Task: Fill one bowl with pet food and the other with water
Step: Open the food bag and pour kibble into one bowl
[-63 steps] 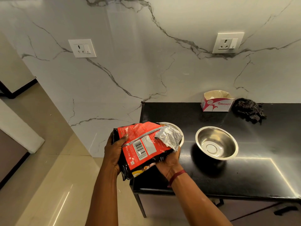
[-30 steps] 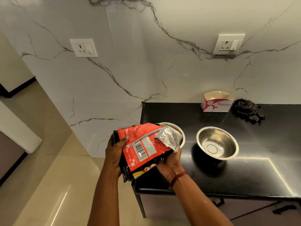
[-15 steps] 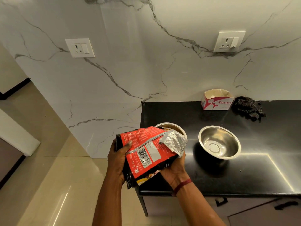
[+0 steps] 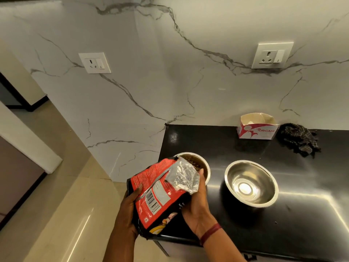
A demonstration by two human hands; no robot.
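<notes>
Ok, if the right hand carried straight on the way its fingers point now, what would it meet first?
The right hand points up and away, fingers on the bag's silver mouth. Straight on, it would most likely meet the near rim of the food bowl just beyond; depth from this one view is uncertain.

On my black countertop (image 4: 302, 214): two steel bowls, the left bowl (image 4: 204, 165) holding kibble, the right bowl (image 4: 251, 186) empty; behind, a paper box (image 4: 256, 129) and dark cloth (image 4: 298, 138).

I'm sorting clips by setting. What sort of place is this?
Probably a home kitchen or utility corner: a glossy black counter against a marble-look wall with power sockets, and a tissue box beside a cloth.
</notes>
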